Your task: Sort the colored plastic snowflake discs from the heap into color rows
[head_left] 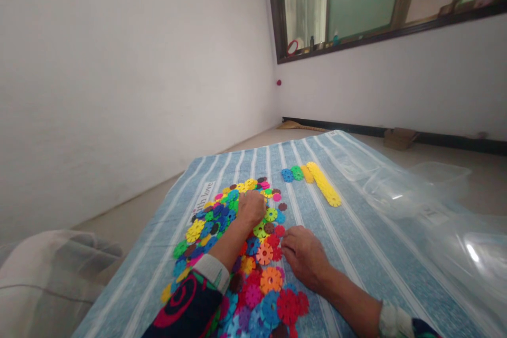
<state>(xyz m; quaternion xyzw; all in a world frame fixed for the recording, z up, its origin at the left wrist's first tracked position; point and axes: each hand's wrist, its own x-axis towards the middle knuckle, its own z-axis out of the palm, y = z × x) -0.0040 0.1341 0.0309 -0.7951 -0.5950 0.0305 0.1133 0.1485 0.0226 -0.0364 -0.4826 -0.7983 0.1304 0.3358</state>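
Note:
A wide heap of colourful plastic snowflake discs [271, 279] lies on a striped blue cloth. My left hand [252, 207] reaches over the far part of this heap, back upward, its fingers bent down among the discs and mostly hidden. At the heap's right edge, my right hand [304, 256] rests close to some red discs, fingers curled together; whatever they may hold is hidden. Farther off, a row of joined yellow discs [325, 186] lies slantwise. Touching its upper end is a short line with an orange-yellow piece [306, 173], a green disc [297, 172] and a blue disc [287, 175].
Clear plastic containers [390, 193] stand along the right side of the striped cloth [253, 161]. Pale translucent fabric [51, 280] bulges at the lower left. Behind are a white wall [130, 63], a small cardboard box [399, 138] on the floor and a window ledge with small items.

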